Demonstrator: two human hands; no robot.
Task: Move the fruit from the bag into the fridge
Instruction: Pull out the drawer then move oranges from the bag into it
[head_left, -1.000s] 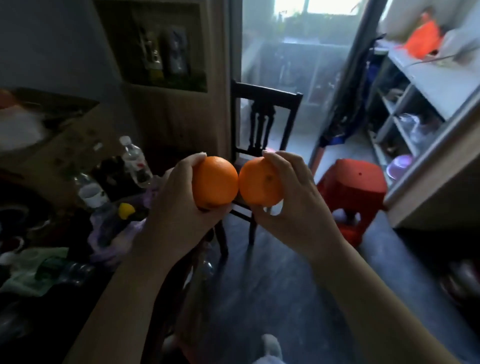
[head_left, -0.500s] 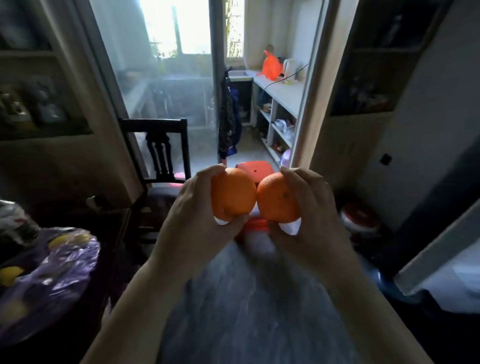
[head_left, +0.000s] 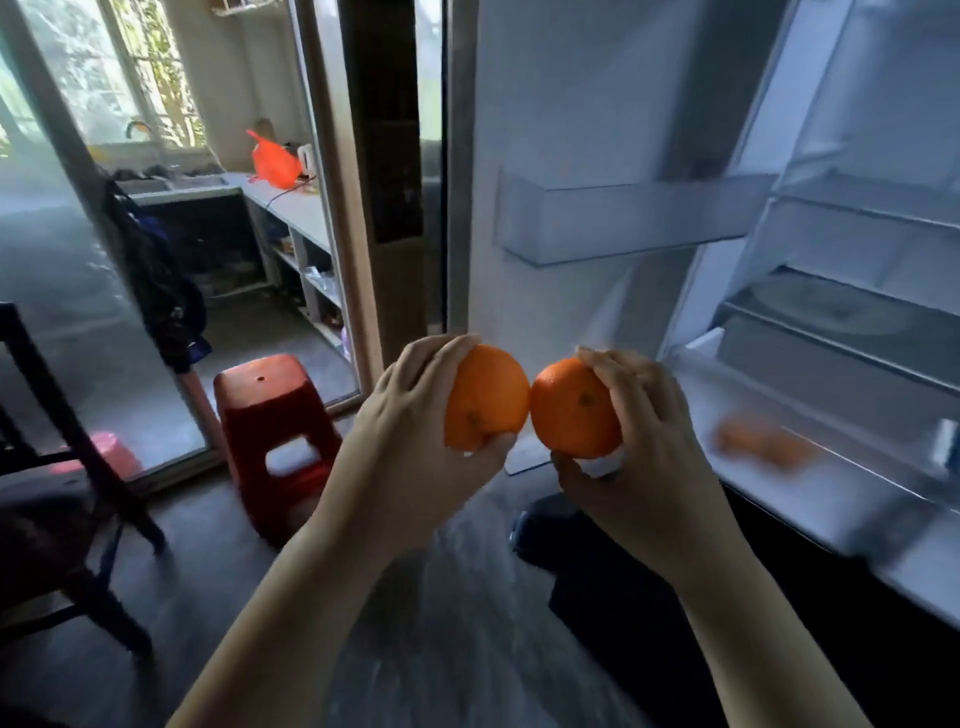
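Left hand (head_left: 415, 431) is curled round the first round bright-orange citrus fruit (head_left: 488, 397), with the fingers over the top and the thumb underneath. Right hand (head_left: 639, 452) holds the second round bright-orange citrus fruit (head_left: 574, 408) the same way. Both hands are closed snugly round their fruit, not squeezing hard. The two fruits touch side by side in the air, just in front of the open white fridge (head_left: 810, 499), level with its low shelf and not yet inside. Blurred orange shapes (head_left: 761, 444) lie on that shelf, probably fruit already moved, but they are too smeared to be sure. The clear plastic door bin (head_left: 623, 218) is above the fruits, on the fridge's swung-out door. The bag is not in view.

Handling, judged: each fruit fills the palm, so it is moderately heavy for its size and fine for one hand. The peel is firm, pebbled and dry-looking, so the grip is good and slip is low. It is not fragile, but a drop would bruise it. Being round, it will roll on the smooth shelf, so set it down gently against the fruit already there or against the fridge wall. The best hold is a whole-hand wrap round the middle, as now. A fingertip pinch would be less secure.
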